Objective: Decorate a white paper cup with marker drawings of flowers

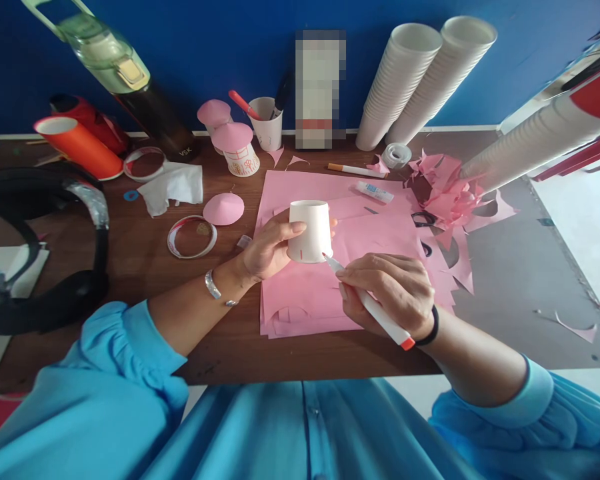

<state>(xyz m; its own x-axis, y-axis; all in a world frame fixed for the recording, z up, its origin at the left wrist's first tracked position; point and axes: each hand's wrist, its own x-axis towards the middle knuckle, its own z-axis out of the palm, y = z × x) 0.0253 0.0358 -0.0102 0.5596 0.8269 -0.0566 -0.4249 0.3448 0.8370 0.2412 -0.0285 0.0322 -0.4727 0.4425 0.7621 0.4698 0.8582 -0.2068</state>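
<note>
My left hand (273, 247) is closed around a white paper cup (310, 233), thumb on its near side and fingertips showing beyond its right edge. The cup is upside down, its wide rim toward me, and bears a short red line near that rim. In my right hand (393, 293) is a white marker pen (383, 317) with a red end, its tip at the lower right of the cup; whether it touches I cannot tell. Below both hands lie pink paper sheets (375, 240). Two decorated cups with pink paper cones (233, 137) stand farther back.
Tall stacks of white paper cups (397, 87) stand at the back right, near pink paper scraps (445, 193), a glue tube (374, 192) and scissors (424, 219). A loose pink cone (223, 209), tape rings (193, 237), a bottle (130, 87) and headphones (93, 260) are leftward.
</note>
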